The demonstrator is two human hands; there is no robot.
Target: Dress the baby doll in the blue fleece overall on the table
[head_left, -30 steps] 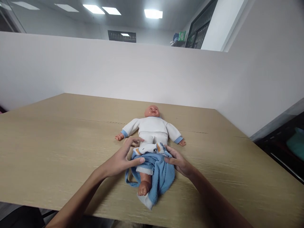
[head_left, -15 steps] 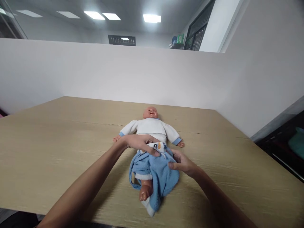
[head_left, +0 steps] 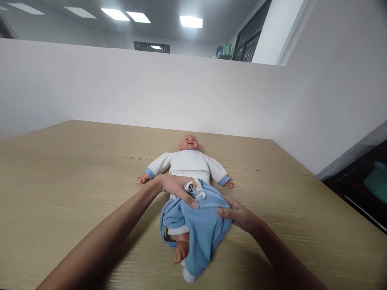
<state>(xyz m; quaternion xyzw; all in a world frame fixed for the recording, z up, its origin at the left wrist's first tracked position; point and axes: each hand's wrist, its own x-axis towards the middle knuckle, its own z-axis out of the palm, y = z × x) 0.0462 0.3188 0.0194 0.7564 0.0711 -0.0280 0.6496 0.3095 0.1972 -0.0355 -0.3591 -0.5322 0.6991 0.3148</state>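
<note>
A baby doll (head_left: 189,161) in a white top with blue cuffs lies on its back, head away from me. Fuzzy blue overalls (head_left: 201,225) with white trim cover its lower body, and one bare foot (head_left: 181,251) comes out of a leg opening. My left hand (head_left: 178,189) lies across the doll's waist, thumb on the overalls' front beside a printed white patch (head_left: 195,188); its fingers are hidden under the cloth. At the other side my right hand (head_left: 234,211) pinches the overalls' edge, thumb on top. The doll's other leg is out of sight.
The doll rests on a wide wooden table (head_left: 75,169). A low white wall (head_left: 136,88) stands behind it, and another wall (head_left: 332,92) is at the right. A dark open space with a teal item (head_left: 377,181) lies beyond the right edge.
My right hand has drawn the overalls' side outward to the right, stretching the cloth flatter. The left hand remains at the waist. My view has shifted slightly.
</note>
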